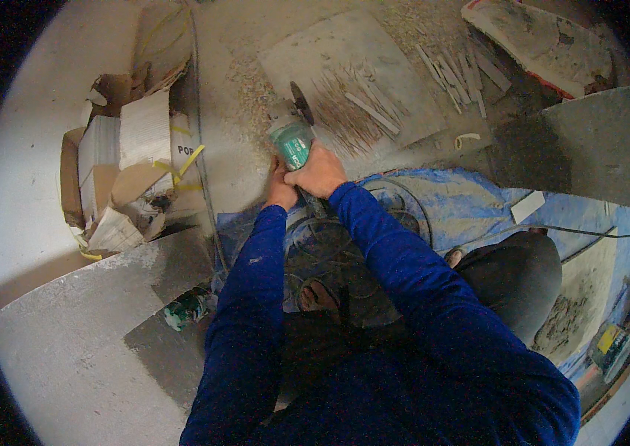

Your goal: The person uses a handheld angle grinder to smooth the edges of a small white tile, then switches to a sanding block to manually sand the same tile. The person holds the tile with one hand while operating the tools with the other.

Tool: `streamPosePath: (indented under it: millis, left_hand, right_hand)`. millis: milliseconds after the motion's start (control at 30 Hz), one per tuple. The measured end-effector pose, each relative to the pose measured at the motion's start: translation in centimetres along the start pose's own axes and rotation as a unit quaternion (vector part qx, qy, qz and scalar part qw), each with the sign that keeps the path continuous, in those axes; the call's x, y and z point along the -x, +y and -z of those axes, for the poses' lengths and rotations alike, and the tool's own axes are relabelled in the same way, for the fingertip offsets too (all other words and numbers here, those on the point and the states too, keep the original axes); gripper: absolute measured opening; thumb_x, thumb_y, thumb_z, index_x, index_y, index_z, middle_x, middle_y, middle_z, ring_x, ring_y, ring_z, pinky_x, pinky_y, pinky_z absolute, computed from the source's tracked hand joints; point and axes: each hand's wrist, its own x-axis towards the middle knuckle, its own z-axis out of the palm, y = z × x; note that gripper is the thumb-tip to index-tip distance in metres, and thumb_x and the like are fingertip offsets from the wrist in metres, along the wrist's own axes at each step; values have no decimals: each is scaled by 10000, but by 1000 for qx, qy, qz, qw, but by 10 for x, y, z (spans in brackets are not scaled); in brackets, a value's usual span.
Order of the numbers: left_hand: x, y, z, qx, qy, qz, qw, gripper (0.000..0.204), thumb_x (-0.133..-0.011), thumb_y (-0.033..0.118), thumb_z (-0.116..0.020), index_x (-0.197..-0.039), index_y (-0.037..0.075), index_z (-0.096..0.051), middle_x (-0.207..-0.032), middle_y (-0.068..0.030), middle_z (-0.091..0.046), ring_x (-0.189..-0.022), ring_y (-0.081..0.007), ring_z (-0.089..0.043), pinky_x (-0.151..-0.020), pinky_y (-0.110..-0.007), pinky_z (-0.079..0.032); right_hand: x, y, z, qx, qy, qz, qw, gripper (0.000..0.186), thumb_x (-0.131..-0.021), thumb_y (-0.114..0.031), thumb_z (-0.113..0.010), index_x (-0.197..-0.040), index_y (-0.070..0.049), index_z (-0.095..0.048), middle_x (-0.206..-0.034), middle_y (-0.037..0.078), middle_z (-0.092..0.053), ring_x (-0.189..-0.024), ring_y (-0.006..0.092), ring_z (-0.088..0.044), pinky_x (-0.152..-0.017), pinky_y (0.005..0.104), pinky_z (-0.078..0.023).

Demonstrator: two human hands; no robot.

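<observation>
Both of my hands grip a green and grey angle grinder (290, 141) with a dark disc upright at its front. My right hand (319, 171) is wrapped over the green body; my left hand (280, 186) closes on its left side, partly hidden. Just beyond the tool lies a pale, dusty board (300, 56) with many thin strips (371, 111) and debris on it. A cord (425, 212) loops near my feet below the grinder.
Torn cardboard boxes of tiles (140, 137) are at left, loose strips (471, 78) and a dirty slab (534, 44) at back right. A second green tool (185, 308) lies lower left. A stained blue sheet (464, 197), with a cream board (575, 297), covers the floor at right.
</observation>
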Motion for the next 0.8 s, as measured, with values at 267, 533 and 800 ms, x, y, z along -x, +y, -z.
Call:
streamPosePath:
  millis: [267,533,800]
  left_hand:
    - [2,0,-2,70,5,76,995,551,-960,221,-587,-1487,114,-471,-1526,-156,-486,-1517,-419,-210,-1266,-461,-159]
    - [5,20,13,31,32,15,999,523,-952,223,-606,-1460,147,-504,-1546,-153,-456,-1498,-430,-245,-1259,-473,-187]
    - [9,40,23,27,33,21,999,509,-960,258,-571,-1447,121,-508,-1486,-146,-525,-1455,-376,-358,-1273,-474,-135]
  right_hand:
    - [2,0,-1,4,-2,9,1000,818,-594,-380,-843,-1167,124,-548,-1062,335,-686,-1024,459,-680,-906,475,-547]
    - [3,1,-2,0,0,5,1000,823,-590,-370,-847,-1178,124,-552,-1064,329,-688,-1024,458,-677,-898,473,-545]
    - [3,4,-4,-2,6,4,1000,801,-588,-375,-847,-1154,118,-569,-1069,328,-687,-1032,458,-676,-904,474,-543]
